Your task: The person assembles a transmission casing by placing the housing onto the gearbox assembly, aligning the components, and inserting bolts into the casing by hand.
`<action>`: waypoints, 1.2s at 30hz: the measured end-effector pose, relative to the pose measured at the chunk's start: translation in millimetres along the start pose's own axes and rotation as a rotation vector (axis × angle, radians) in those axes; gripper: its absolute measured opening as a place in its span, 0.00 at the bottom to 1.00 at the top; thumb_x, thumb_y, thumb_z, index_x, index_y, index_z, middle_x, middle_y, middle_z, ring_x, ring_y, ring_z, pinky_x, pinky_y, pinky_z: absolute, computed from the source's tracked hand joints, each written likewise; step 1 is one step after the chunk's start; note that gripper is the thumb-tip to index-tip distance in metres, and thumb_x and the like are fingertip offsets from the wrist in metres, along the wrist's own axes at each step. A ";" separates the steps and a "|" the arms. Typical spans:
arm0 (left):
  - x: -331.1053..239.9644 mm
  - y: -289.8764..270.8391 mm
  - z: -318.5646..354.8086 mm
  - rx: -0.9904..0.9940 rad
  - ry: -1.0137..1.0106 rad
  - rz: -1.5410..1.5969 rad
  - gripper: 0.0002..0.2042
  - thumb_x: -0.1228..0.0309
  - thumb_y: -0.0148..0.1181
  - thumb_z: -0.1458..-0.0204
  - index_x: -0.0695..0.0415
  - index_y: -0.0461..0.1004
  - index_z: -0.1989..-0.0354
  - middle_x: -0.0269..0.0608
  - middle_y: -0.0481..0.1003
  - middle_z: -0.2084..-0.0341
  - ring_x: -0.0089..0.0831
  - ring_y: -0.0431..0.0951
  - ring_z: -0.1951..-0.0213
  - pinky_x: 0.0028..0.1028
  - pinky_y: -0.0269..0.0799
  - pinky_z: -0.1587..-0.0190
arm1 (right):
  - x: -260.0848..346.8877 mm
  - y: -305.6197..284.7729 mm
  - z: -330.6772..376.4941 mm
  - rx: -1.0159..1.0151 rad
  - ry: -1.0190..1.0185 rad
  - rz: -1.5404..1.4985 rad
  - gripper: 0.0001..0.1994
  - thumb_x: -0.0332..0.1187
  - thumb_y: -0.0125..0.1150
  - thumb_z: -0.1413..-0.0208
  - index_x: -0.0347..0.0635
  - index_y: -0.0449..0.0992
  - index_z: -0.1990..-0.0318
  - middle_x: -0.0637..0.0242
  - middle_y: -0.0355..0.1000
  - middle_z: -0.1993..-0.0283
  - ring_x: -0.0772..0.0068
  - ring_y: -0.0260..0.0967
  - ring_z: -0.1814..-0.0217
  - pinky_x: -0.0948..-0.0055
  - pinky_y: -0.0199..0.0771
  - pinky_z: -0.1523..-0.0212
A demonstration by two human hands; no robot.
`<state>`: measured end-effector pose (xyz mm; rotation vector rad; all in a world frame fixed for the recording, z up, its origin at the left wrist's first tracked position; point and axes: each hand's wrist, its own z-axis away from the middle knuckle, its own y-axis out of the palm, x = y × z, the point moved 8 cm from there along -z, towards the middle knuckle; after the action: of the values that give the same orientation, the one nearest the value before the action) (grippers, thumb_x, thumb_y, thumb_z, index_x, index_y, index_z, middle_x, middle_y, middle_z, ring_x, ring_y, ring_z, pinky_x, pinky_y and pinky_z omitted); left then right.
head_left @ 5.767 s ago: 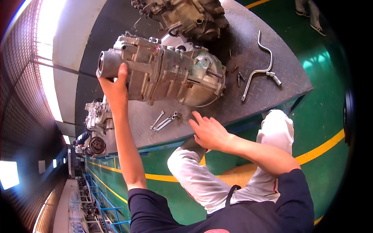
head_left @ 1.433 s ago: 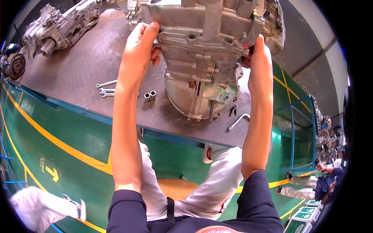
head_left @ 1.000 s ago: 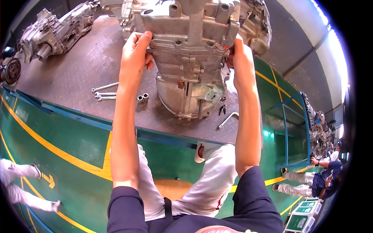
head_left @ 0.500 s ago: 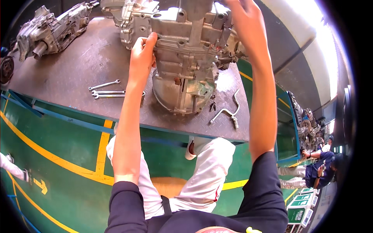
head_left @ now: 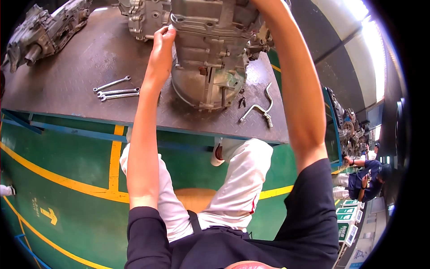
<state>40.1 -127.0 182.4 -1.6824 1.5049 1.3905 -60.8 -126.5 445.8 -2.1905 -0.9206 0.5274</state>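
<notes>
Head view, looking down over the person's own arms at a dark steel workbench [head_left: 89, 58] with a raised tread pattern. A large grey cast-metal gearbox housing [head_left: 210, 49] stands near the far middle of the bench, its round bell end facing the person. The left hand [head_left: 160, 47] is curled against the housing's left flange, fingers wrapped on the edge in a grip. The right arm reaches up past the housing's right side; the right hand is cut off by the top of the picture, so whether it grips or lies open cannot be told.

On the bench to the left of the housing lie three slim wrenches [head_left: 115, 89], well apart from the hand. To the right, just beside the bell end, lies a bent crank-shaped socket wrench [head_left: 260, 106]. A second gearbox [head_left: 47, 27] sits at the far left corner.

As a judgement: the housing looks assembled and closed, with every tool lying unused, so the work seems to be at the handling or positioning stage, with any dismantling not yet begun.
</notes>
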 end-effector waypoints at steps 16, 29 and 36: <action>13.6 -4.2 11.0 0.087 -0.046 -0.110 0.37 0.45 0.49 0.38 0.65 0.55 0.33 0.51 0.69 0.41 0.36 0.67 0.41 0.28 0.59 0.38 | 1.4 8.0 6.0 0.012 0.132 -0.024 0.15 0.39 0.55 0.51 0.40 0.82 0.64 0.51 0.79 0.69 0.55 0.78 0.67 0.61 0.77 0.59; 6.0 6.1 11.3 0.043 0.004 -0.011 0.32 0.51 0.53 0.39 0.64 0.58 0.36 0.45 0.72 0.45 0.30 0.69 0.45 0.27 0.61 0.40 | -56.7 11.6 40.9 0.052 0.259 -0.342 0.32 0.59 0.40 0.34 0.39 0.74 0.41 0.52 0.76 0.48 0.59 0.70 0.41 0.60 0.65 0.40; 2.9 17.5 7.3 0.047 0.030 -0.007 0.30 0.53 0.53 0.38 0.63 0.59 0.37 0.44 0.72 0.46 0.30 0.70 0.46 0.27 0.61 0.41 | -66.4 -4.1 37.6 0.137 0.334 -0.372 0.34 0.59 0.37 0.33 0.34 0.72 0.42 0.49 0.75 0.45 0.56 0.71 0.42 0.61 0.65 0.40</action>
<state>20.9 -126.8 181.7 -1.6854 1.5348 1.3210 -129.0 -157.0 429.8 -1.8492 -1.0388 0.0420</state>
